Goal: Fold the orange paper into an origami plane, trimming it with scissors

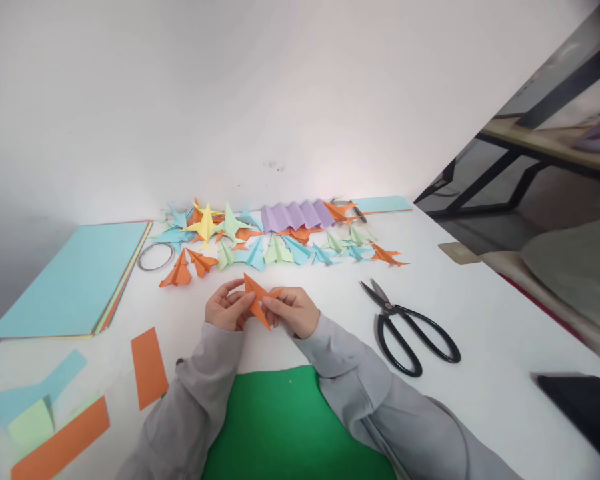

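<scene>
Between my hands, above the white table, is a folded orange paper figure (254,288) with pointed ends. My left hand (229,305) pinches its left side between thumb and fingers. On the other side, my right hand (294,309) grips the figure with its thumb on top; some of its fingers are hidden behind. Just beyond my hands lie several folded paper figures, among them a yellow one (206,225), a light green one (278,251) and an orange one (388,255). A pleated purple paper strip (298,216) lies at the back by the wall.
Black-handled scissors (390,309) lie partly opened on the right. On the left are a stack of coloured paper (75,280), a metal ring (156,256) and loose orange strips (149,368). A green sheet (290,427) lies in front, and a black object (580,407) at the right edge.
</scene>
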`<state>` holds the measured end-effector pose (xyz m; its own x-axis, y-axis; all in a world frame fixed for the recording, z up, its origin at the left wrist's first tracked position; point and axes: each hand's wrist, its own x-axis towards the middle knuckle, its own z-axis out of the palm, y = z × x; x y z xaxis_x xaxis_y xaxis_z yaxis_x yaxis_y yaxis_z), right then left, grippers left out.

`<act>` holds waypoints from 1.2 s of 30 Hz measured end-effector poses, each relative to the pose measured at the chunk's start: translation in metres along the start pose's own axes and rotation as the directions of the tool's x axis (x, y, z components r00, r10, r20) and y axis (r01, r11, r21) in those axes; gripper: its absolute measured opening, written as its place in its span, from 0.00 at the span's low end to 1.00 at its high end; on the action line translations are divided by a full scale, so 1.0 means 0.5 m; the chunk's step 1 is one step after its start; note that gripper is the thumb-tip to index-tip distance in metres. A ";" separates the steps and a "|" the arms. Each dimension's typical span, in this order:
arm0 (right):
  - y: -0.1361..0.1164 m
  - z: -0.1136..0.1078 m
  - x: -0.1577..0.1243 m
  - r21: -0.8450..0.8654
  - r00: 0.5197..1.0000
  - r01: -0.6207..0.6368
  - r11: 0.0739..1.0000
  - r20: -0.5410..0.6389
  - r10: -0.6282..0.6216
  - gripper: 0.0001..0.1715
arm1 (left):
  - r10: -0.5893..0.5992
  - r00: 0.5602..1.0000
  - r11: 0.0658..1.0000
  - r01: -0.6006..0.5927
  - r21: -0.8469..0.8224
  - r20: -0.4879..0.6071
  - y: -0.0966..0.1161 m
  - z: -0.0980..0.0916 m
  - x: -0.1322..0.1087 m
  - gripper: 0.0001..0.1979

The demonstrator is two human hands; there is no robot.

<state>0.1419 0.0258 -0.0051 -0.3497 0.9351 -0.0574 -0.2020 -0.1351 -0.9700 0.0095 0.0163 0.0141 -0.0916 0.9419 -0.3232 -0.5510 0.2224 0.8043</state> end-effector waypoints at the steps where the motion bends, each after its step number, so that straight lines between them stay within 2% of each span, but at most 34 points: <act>1: 0.001 0.001 -0.001 -0.012 1.000 0.002 1.000 0.000 -0.002 0.24 | 0.009 1.000 1.000 -0.009 -0.008 -0.015 -0.001 0.000 0.001 0.23; 3: 0.001 0.005 -0.003 -0.032 0.998 0.029 0.999 -0.050 -0.030 0.24 | 0.026 0.999 0.999 -0.027 -0.019 -0.018 -0.004 -0.002 0.003 0.20; 6: -0.004 0.007 -0.006 -0.048 0.992 0.052 0.997 -0.114 -0.058 0.24 | 0.065 0.997 0.998 -0.065 -0.002 0.038 -0.008 -0.004 0.004 0.15; 10: -0.013 0.000 -0.008 -0.012 1.000 0.007 1.000 0.010 -0.007 0.30 | 0.089 0.994 0.992 -0.095 0.078 0.070 -0.007 -0.010 0.003 0.13; 12: -0.016 -0.003 -0.007 0.037 1.000 0.002 0.999 -0.016 -0.001 0.32 | 0.096 0.993 0.984 -0.106 0.141 0.074 -0.005 -0.012 0.003 0.13; 15: -0.012 -0.002 -0.005 0.065 0.998 -0.007 0.998 -0.063 0.012 0.28 | 0.136 0.982 0.959 -0.163 0.230 0.129 -0.007 -0.014 0.002 0.13; 18: -0.005 0.002 -0.002 0.009 0.997 0.029 1.000 -0.077 -0.028 0.22 | 0.164 0.970 0.937 -0.209 0.280 0.177 -0.011 -0.013 0.002 0.12; 21: -0.002 0.001 0.001 -0.038 0.971 0.037 0.999 -0.235 -0.045 0.21 | 0.186 0.969 0.940 -0.224 0.259 0.160 -0.016 -0.012 0.002 0.14; 23: -0.004 -0.002 0.003 0.000 0.957 0.036 0.999 -0.290 -0.034 0.21 | 0.268 0.946 0.917 -0.309 0.252 0.185 -0.020 -0.011 0.002 0.16; 24: -0.005 -0.003 0.004 0.031 0.957 0.039 0.999 -0.290 -0.028 0.21 | 0.328 0.920 0.887 -0.378 0.266 0.215 -0.023 -0.011 0.001 0.18; 27: -0.005 -0.006 0.007 0.089 0.961 0.047 0.995 -0.275 -0.021 0.21 | 0.499 0.813 0.731 -0.581 0.359 0.300 -0.031 -0.011 -0.001 0.18; 29: -0.002 -0.006 0.007 0.122 0.963 0.039 0.992 -0.270 -0.005 0.21 | 0.567 0.759 0.620 -0.649 0.440 0.321 -0.034 -0.012 -0.003 0.13; 31: 0.001 -0.007 0.008 0.149 0.967 0.031 0.988 -0.254 0.008 0.20 | 0.594 0.738 0.566 -0.667 0.486 0.321 -0.035 -0.013 -0.005 0.09; 36: 0.000 -0.012 0.009 0.181 0.978 0.041 0.983 -0.208 -0.002 0.18 | 0.578 0.738 0.553 -0.668 0.498 0.348 -0.035 -0.017 -0.007 0.07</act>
<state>0.1460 0.0321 -0.0067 -0.1511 0.9831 -0.1034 -0.3782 -0.1541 -0.9128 0.0124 0.0070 -0.0029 -0.0976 0.9111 0.4004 0.1694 -0.3813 0.9088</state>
